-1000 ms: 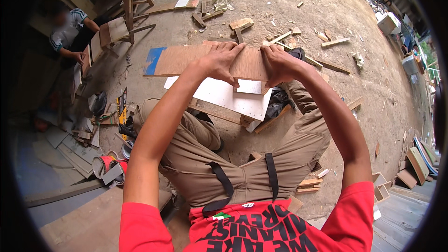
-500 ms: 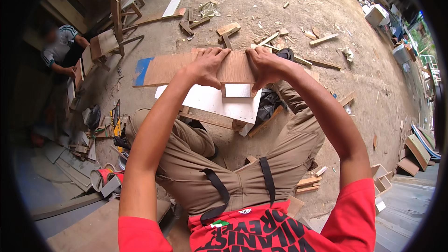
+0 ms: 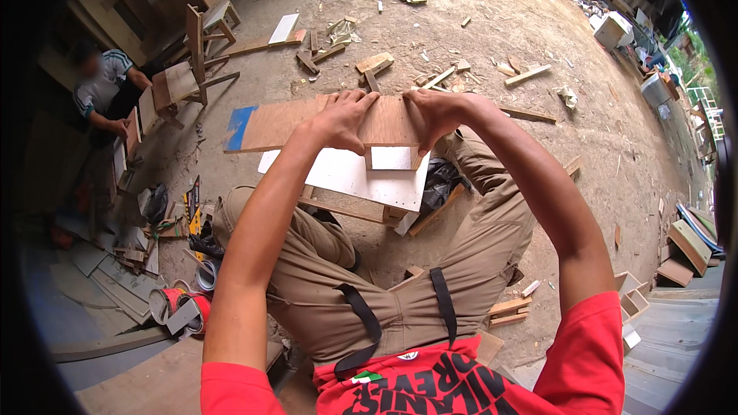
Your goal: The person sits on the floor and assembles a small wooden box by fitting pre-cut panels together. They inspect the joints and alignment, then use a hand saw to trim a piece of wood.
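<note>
A plywood board with a blue-painted left end lies crosswise in front of me. My left hand grips it near the middle, fingers over the far edge and thumb at the near edge. Close to its right end, my right hand clasps it the same way. Below the board, between my thumbs, shows a small white-faced wooden block. Under these stands a low wooden piece with a white top panel, between my legs. My hands hide part of the board's far edge.
Wood offcuts litter the dirt floor ahead. At the left a person sits beside a wooden chair. A handsaw and red-and-white cans lie left of my legs. A black bag is beside the white-topped piece.
The view has shifted slightly, so most of the scene sits a little lower. Both hands keep their hold on the plywood board, with hardly any visible movement.
</note>
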Motion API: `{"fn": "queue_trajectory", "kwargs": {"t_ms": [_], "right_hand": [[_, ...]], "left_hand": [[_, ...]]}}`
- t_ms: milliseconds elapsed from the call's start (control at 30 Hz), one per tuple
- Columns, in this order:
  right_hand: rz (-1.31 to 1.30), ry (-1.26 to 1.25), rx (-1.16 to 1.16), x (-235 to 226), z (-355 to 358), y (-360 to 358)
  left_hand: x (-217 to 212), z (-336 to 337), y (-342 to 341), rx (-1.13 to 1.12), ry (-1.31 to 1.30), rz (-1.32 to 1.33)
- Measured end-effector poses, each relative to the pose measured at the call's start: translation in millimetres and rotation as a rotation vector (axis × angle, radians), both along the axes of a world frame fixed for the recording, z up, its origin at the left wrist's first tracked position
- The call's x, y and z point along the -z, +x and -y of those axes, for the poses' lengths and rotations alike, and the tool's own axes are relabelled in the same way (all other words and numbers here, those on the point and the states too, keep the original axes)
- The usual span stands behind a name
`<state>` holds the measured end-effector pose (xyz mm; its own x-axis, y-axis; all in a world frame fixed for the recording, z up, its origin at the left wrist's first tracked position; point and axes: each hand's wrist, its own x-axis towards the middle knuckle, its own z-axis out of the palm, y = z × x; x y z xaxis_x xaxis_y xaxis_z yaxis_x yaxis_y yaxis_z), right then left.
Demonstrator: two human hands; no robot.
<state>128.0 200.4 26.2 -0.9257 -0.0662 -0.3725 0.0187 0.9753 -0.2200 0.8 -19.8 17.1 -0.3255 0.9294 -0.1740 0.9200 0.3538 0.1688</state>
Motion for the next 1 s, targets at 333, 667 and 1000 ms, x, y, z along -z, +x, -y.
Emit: {"fn": "queue_trajectory", "kwargs": {"t_ms": [333,667,1000], "right_hand": [[-0.136,0.043,-0.025,-8.7,18.9,15.0],[-0.051,0.068,0.055,-12.9,26.9,13.7],[-0.006,0.031,0.129,-16.7,33.9,17.2]], "left_hand": [[3.5,1.9,-3.2,0.007,0.003,0.018],[-3.5,-2.1,0.9,-0.020,-0.017,0.036],[0.7,1.5,-0.9,-0.019,-0.003,0.051]]}}
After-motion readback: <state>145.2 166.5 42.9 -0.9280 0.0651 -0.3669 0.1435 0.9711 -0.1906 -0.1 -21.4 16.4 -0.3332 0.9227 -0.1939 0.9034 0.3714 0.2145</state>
